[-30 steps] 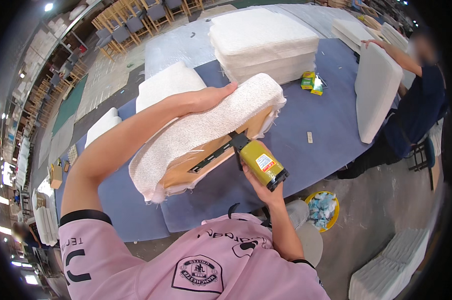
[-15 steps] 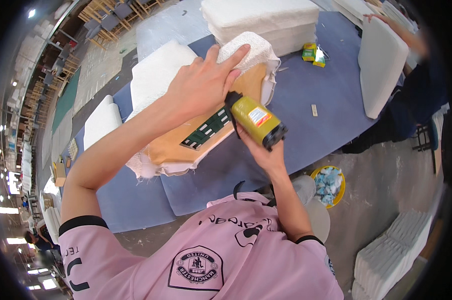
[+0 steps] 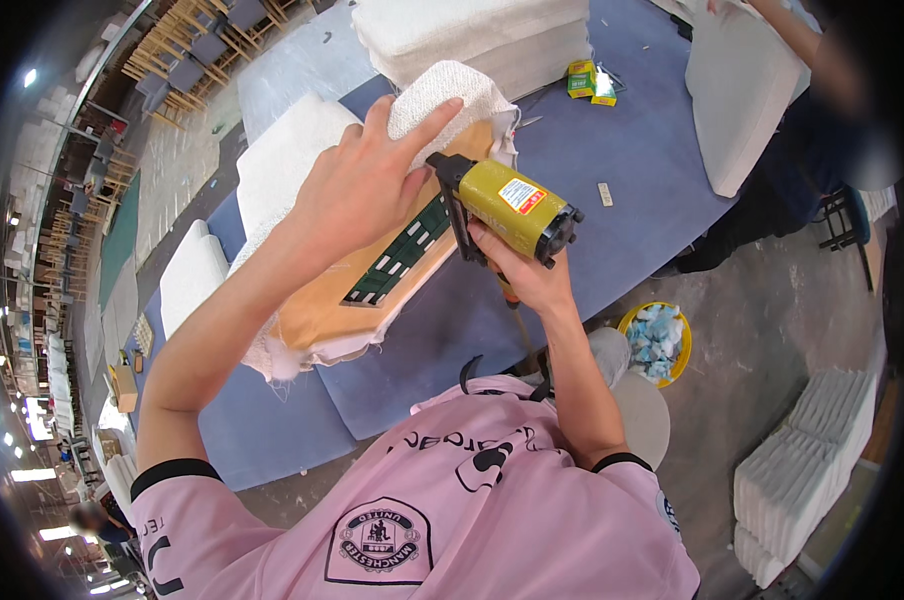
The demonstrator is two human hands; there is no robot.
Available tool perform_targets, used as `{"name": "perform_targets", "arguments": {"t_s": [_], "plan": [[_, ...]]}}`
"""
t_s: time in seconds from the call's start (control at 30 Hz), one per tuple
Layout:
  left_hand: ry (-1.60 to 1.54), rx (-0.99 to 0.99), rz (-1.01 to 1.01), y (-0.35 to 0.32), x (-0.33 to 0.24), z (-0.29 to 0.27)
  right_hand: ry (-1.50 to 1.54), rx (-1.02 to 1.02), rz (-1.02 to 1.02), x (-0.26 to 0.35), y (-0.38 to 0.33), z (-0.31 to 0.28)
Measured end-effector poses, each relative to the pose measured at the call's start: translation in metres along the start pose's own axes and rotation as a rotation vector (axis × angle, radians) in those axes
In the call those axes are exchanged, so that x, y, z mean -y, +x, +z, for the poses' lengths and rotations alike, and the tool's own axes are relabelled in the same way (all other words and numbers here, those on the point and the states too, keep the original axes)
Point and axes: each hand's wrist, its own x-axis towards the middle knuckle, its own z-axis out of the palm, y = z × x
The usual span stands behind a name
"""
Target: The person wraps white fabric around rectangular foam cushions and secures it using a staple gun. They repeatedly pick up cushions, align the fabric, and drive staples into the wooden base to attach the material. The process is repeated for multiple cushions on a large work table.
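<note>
A yellow-green staple gun (image 3: 512,205) with a black nose is gripped in my right hand (image 3: 534,278), whose fingers wrap its handle. Its nose points left, over the tan underside of a cushion panel (image 3: 317,312) that bears a dark green patterned patch. White woven cloth (image 3: 457,90) folds round the panel's rim, with frayed edges at the near corner. My left hand (image 3: 357,195) lies across the panel's far side, index finger stretched along the cloth and thumb apart near the gun's nose. Whether the nose touches the panel cannot be made out.
Behind the panel, white cushions (image 3: 472,40) are stacked on the blue-covered table (image 3: 632,150). Small green-yellow boxes (image 3: 590,82) lie beside them. At right, another person holds a white panel (image 3: 737,100). A yellow basket of scraps (image 3: 684,350) and stacked white pieces (image 3: 807,455) stand on the floor.
My view has shifted, so the table items sit farther left. The staple gun has tilted flatter, its nose still close to my left thumb. My left hand stays on the cloth.
</note>
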Motion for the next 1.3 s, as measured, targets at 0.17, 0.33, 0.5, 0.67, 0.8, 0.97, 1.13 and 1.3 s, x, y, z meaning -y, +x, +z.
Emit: {"name": "perform_targets", "arguments": {"t_s": [0.17, 0.33, 0.5, 0.67, 0.8, 0.97, 1.13, 1.3], "plan": [[0.024, 0.036, -0.011, 0.002, -0.005, -0.003, -0.064, -0.007, -0.116, -0.002, -0.007, 0.005], [-0.152, 0.132, 0.056, 0.0, 0.005, -0.008, -0.165, 0.038, -0.133, -0.02, -0.016, 0.002], [-1.044, 0.535, -0.334, 0.009, 0.052, -0.037, -0.125, 0.022, -0.19, -0.017, -0.048, 0.003], [-0.976, 0.593, -0.261, 0.004, 0.053, -0.006, -0.262, 0.017, -0.334, -0.017, -0.048, 0.018], [-0.783, 0.394, -0.207, -0.002, 0.059, -0.004, -0.176, 0.04, -0.364, -0.025, -0.028, 0.033], [-0.286, 0.143, -0.185, -0.019, 0.035, -0.01, -0.238, 0.045, -0.447, -0.016, -0.011, 0.046], [0.011, -0.001, -0.087, -0.03, 0.018, -0.005, -0.159, 0.037, -0.151, -0.012, -0.011, 0.032], [0.044, -0.056, 0.032, -0.032, 0.018, 0.001, 0.049, -0.136, -0.047, -0.001, -0.016, 0.023]]}}
